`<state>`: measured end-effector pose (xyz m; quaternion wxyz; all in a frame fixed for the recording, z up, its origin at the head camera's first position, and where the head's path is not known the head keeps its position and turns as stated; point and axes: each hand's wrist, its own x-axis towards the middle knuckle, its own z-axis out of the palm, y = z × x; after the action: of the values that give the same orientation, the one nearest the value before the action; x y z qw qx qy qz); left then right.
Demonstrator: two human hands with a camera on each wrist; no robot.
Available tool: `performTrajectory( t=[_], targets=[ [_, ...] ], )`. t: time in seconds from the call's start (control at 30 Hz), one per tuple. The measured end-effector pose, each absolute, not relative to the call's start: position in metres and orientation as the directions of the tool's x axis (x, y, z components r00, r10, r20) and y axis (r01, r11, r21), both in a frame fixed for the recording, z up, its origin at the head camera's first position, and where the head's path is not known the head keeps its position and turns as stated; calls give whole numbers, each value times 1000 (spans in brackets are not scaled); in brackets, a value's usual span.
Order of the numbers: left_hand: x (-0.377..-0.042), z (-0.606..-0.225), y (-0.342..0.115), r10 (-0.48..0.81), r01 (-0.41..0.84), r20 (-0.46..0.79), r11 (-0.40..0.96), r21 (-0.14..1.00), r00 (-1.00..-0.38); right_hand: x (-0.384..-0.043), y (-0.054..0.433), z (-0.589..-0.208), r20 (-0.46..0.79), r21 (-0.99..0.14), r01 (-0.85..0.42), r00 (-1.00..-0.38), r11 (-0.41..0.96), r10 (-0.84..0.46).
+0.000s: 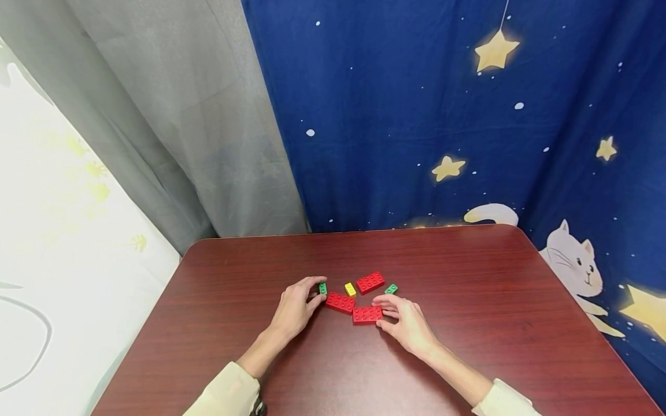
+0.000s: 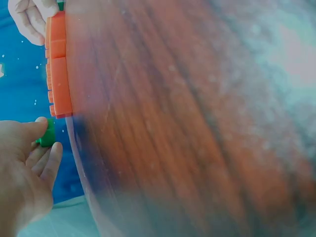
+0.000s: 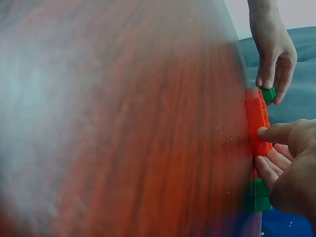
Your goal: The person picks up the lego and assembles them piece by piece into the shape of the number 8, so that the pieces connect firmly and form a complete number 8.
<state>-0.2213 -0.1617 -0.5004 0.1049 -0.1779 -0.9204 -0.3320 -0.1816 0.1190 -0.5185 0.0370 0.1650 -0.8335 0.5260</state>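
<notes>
My left hand [image 1: 292, 310] pinches a small green toy brick [image 1: 323, 288] between thumb and fingers, also seen from the side in the left wrist view. At its right lies a red eight-stud brick [image 1: 340, 303], set at a slant. My right hand [image 1: 408, 327] holds the right end of a second red brick [image 1: 366, 315], thumb at the near side and fingers at the far side. In the right wrist view this red brick [image 3: 257, 123] shows its studded side towards the far edge. The two nearer red bricks appear to meet at their corners.
Behind these lie a yellow two-stud brick [image 1: 350, 289] and a third red brick [image 1: 370, 282]. Another green brick [image 1: 391, 289] lies just beyond my right fingers. All rest on a dark red wooden table [image 1: 250, 271], with curtains [image 1: 395, 115] past its far edge.
</notes>
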Motion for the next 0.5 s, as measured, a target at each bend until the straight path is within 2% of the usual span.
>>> performTrajectory(
  t=[0.3,0.5],
  targets=[
    [-223,-499,-156,287,437,332,647,625,-899,-184,124,-519,197,-931,-257,-952,259,-235],
    [-220,-499,-151,285,440,335,581,685,-898,-185,126,-522,181,-948,-234,-954,217,-238]
  ],
)
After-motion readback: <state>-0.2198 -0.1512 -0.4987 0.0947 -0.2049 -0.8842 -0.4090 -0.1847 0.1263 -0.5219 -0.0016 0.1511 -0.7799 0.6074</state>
